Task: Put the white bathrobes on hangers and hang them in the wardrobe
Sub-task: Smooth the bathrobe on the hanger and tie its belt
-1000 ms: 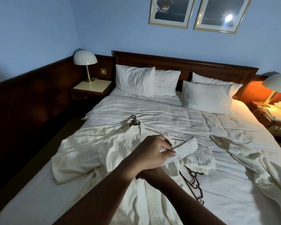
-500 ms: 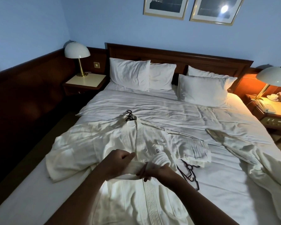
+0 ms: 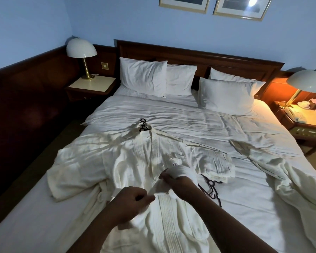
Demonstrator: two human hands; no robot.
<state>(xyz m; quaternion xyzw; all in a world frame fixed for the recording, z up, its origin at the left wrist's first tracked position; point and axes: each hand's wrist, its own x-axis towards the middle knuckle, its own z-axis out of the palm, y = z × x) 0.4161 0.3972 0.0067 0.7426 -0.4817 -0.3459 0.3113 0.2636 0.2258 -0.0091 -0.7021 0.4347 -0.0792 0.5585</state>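
Pinching belt [image 3: 180, 170] — left hand [image 3: 130, 202], right hand [image 3: 181, 185] both curled | bathrobe [image 3: 128, 161] flat on bed [image 3: 190, 121]

Dim rm, warm glow from lit lamp [image 3: 307, 81], edges bent.

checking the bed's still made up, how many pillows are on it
4, all against the headboard: left front pillow, left back pillow partly behind it, right front pillow, right back pillow mostly hidden behind it. More could be hidden behind these.
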